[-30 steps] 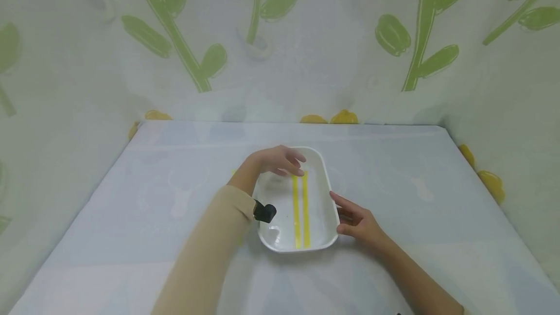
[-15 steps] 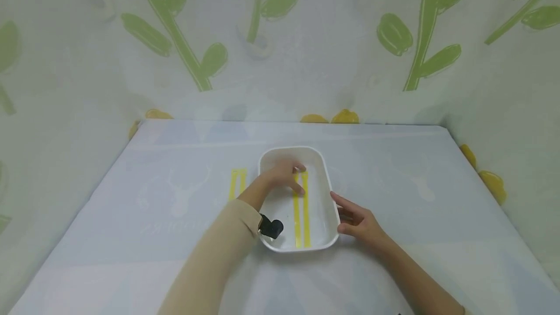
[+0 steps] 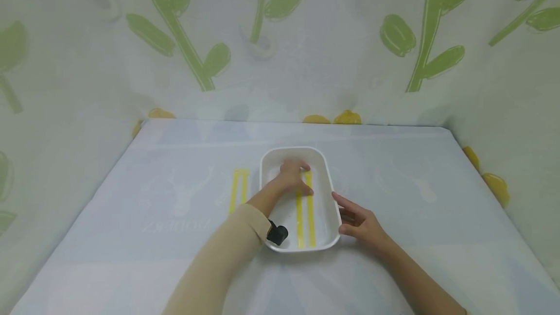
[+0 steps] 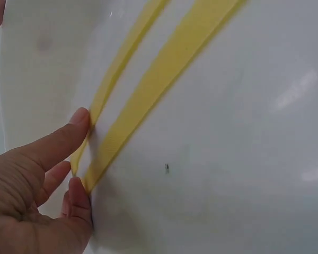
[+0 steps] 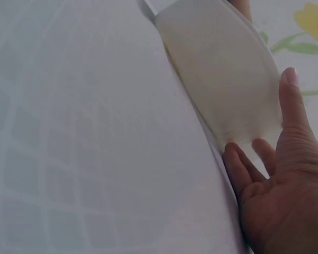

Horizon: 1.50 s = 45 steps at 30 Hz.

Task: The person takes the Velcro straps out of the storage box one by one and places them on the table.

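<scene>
The thin, flat yellow ribbon-like double strap (image 3: 311, 218) lying lengthwise inside the glossy white rounded-rectangular tray (image 3: 324, 208) should handle light, limp and hard to damage, best pinched at its 12 o'clock end, where the left hand (image 3: 292, 176) has its fingers spread, while the right hand (image 3: 360, 225) touches the tray's 3-to-4 o'clock wall, fingers parted.

Your head view looks down over a tray (image 3: 326, 222).
Your left wrist's close view shares its inside; your right's faces the outer wall (image 5: 220, 74).
</scene>
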### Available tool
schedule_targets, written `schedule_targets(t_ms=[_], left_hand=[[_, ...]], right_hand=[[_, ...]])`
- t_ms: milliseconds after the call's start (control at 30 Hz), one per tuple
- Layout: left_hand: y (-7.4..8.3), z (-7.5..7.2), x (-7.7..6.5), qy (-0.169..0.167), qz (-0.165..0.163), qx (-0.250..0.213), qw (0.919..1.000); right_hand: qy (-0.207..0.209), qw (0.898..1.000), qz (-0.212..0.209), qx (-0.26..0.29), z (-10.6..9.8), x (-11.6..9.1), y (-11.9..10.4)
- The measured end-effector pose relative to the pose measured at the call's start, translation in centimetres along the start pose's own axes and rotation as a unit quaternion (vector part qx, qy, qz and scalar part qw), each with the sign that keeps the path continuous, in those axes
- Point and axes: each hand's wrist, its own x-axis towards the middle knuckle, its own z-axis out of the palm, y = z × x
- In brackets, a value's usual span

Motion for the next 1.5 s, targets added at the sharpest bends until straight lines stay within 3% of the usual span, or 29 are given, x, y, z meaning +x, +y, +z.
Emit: schedule_targets(t_ms=[300, 633, 700, 800, 933, 1100, 1233, 1333, 1500], left_hand=[[0.9, 1.1, -0.1, 0.032, -0.030, -0.018, 0.9989], [0.8, 1.6, -0.1, 0.043, 0.007, 0.010, 0.9990], [0.7, 1.5, -0.1, 0.046, 0.023, -0.002, 0.9987], [0.7, 1.1, 0.0, 0.047, 0.037, -0.057, 0.9966], [0.7, 0.8, 0.2, 0.048, 0.046, -0.134, 0.9888], [1.1, 0.5, 0.4, 0.054, 0.051, -0.193, 0.9783], [1.2, 0.3, 0.6, 0.058, 0.061, -0.268, 0.9597], [1.3, 0.2, 0.7, 0.055, 0.083, -0.323, 0.9413], [1.4, -0.1, 0.6, 0.052, 0.127, -0.336, 0.9318]], right_hand=[[0.003, 1.000, -0.001, -0.012, -0.2, -0.1, -0.1], [0.006, 0.999, 0.019, -0.032, 0.0, -0.3, 0.1], [0.006, 0.999, 0.014, -0.029, 0.0, -0.2, 0.2], [0.007, 0.999, 0.013, -0.031, 0.0, -0.1, 0.2], [0.013, 0.999, 0.019, -0.044, 0.1, -0.1, 0.0], [0.025, 0.998, 0.032, -0.054, 0.2, 0.0, -0.3], [0.020, 0.998, 0.036, -0.041, 0.2, 0.0, -0.3], [0.021, 0.998, 0.036, -0.038, 0.2, -0.1, -0.2], [0.027, 0.997, 0.049, -0.055, 0.2, -0.2, -0.2]])
